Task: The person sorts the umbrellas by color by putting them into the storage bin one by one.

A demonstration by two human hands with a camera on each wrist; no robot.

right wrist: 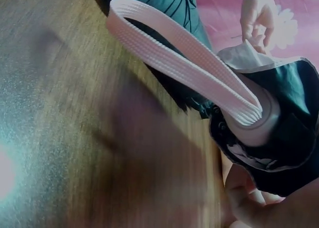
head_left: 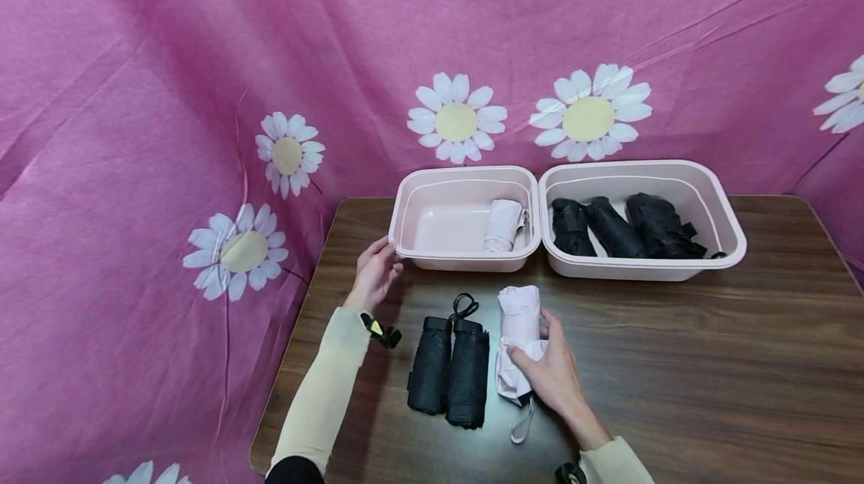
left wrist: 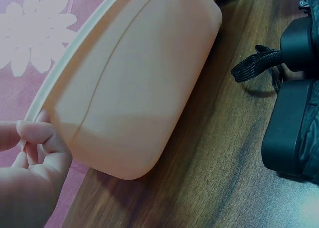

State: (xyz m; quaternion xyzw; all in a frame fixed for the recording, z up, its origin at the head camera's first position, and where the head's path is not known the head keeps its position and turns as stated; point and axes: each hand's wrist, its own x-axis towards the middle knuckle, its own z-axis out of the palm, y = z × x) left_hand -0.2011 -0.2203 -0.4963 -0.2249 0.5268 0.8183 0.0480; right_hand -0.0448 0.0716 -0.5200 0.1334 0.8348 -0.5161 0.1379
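Note:
My right hand (head_left: pixel 555 368) grips a folded pale pink umbrella (head_left: pixel 520 319) just above the table, fingers round its right side and thumb across it. Its wrist strap (right wrist: pixel 184 63) loops out from the handle end in the right wrist view. With thumb and fingers my left hand (head_left: pixel 375 274) pinches the rim of the left pink bin (head_left: pixel 432 255) at its near left corner. Inside that bin lies another pale pink umbrella (head_left: pixel 502 225). Two black folded umbrellas, one on the left (head_left: pixel 430 368) and one on the right (head_left: pixel 468 375), lie side by side between my hands.
A wider pink bin (head_left: pixel 634 268) stands against the left one and holds several black umbrellas (head_left: pixel 613 229). Both sit at the back of the wooden table (head_left: pixel 742 364), before a pink flowered cloth (head_left: pixel 364 56).

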